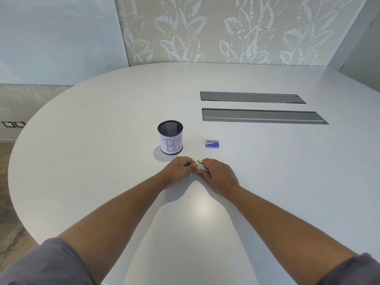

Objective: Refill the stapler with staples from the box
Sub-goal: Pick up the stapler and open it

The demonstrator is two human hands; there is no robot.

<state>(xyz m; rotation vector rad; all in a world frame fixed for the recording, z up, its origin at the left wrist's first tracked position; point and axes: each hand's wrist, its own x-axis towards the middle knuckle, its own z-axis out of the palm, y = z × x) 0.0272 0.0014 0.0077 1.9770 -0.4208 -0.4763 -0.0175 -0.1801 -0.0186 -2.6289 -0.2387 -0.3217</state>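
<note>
Both my hands meet over the near middle of the white table [267, 182], and between them sits the stapler [201, 166] — a small thing, yellow with a grey metal part showing, mostly hidden by my fingers. My left hand [179, 171] has its fingers curled in, thumb and fingertips pinching the stapler's left end. My right hand [218, 175] wraps over the other end, fingers bent round it from above, so the stapler is held from both sides just above or on the tabletop; I cannot tell which. Whether it is opened up or closed I cannot tell either, since too little of it shows. The box of staples [212, 144] lies flat on the table a little beyond my right hand, blue with a pale top edge, apart from both hands and untouched. To the left of it, beyond my left hand, stands a black mesh pen cup [170, 137] wearing a white paper label [171, 145] with "BI" drawn on it in blue — upright. Farther back and to the right, two long grey cable hatches [257, 106] are set into the tabletop, one behind the other. My grey sleeves [47, 264] show at the bottom corners.
</note>
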